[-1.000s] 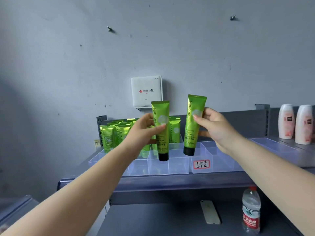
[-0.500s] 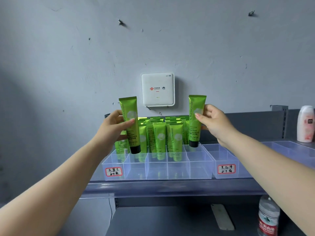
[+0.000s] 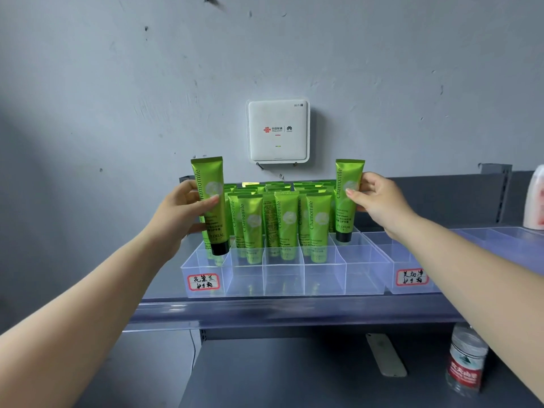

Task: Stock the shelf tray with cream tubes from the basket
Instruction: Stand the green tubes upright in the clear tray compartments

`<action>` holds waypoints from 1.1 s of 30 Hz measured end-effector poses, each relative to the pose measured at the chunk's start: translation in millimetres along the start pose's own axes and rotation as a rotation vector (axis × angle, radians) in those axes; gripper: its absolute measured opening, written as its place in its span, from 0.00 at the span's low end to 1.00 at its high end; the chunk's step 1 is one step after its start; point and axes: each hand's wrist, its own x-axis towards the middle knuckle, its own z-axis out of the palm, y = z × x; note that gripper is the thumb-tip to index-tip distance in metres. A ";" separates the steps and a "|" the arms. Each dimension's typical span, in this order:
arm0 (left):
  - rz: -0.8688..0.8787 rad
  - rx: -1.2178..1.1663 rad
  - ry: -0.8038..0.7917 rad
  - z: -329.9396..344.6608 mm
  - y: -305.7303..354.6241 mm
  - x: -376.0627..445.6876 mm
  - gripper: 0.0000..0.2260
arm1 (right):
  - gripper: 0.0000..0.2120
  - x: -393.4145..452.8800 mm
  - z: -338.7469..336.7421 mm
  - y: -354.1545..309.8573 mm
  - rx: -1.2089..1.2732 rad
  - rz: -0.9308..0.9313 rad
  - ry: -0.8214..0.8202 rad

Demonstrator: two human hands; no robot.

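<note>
A clear divided shelf tray (image 3: 282, 279) stands on the grey shelf, with several green cream tubes (image 3: 285, 222) upright in its rear compartments. My left hand (image 3: 179, 213) grips a green tube with a black cap (image 3: 209, 198), cap down, over the tray's leftmost lane. My right hand (image 3: 379, 204) pinches a second green tube (image 3: 347, 198), cap down, at the tray's rightmost lane. The basket is out of view.
A second clear tray (image 3: 409, 260) with a red-edged label sits to the right. A white bottle (image 3: 534, 201) stands at the far right. A white router (image 3: 278, 131) hangs on the wall. Below, a water bottle (image 3: 466, 360) and a phone (image 3: 385, 354) lie on the lower shelf.
Both hands moved apart and down toward the tray with their tubes. The left tube went to the leftmost lane, the right tube to the rightmost. The camera came closer.
</note>
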 end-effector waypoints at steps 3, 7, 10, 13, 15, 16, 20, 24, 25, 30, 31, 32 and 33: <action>-0.009 0.002 -0.002 -0.6 -5.3 3.6 0.04 | 0.09 0.8 2.3 4.3 -0.016 0.017 0.001; -0.016 0.003 0.006 -1.5 -8.7 8.1 0.04 | 0.09 2.8 7.1 11.6 -0.031 0.033 -0.013; -0.020 0.001 0.006 -3.4 -11.0 9.6 0.04 | 0.10 2.7 10.6 21.3 -0.071 0.056 -0.042; -0.022 -0.001 0.014 -7.0 -12.7 9.7 0.06 | 0.09 -0.1 11.8 32.4 -0.150 0.068 -0.077; -0.024 -0.002 0.018 -10.5 -14.0 9.9 0.07 | 0.09 -1.4 11.9 37.3 -0.187 0.082 -0.076; -0.025 -0.002 0.018 -12.3 -14.4 10.0 0.06 | 0.08 -1.3 11.8 39.0 -0.199 0.088 -0.070; -0.026 -0.001 0.004 -19.4 -15.5 10.4 0.05 | 0.09 1.9 13.7 39.6 -0.265 0.107 -0.052; -0.024 -0.008 -0.017 -25.8 -17.1 12.2 0.05 | 0.16 6.6 14.7 37.6 -0.298 0.142 -0.009; -0.022 -0.008 -0.023 -27.0 -17.9 12.8 0.05 | 0.18 7.5 14.8 36.4 -0.307 0.140 0.007; -0.026 -0.013 -0.041 -31.7 -26.7 16.3 0.05 | 0.19 9.6 13.3 20.7 -0.391 0.036 0.206; -0.032 -0.006 -0.046 -32.0 -29.7 16.6 0.05 | 0.18 10.0 13.2 17.0 -0.413 0.004 0.248; -0.041 0.001 -0.049 -32.2 -32.5 16.7 0.05 | 0.17 10.3 13.4 13.0 -0.431 -0.018 0.273; -0.051 0.007 -0.048 -32.4 -35.5 16.5 0.05 | 0.16 10.8 14.2 10.3 -0.440 -0.031 0.283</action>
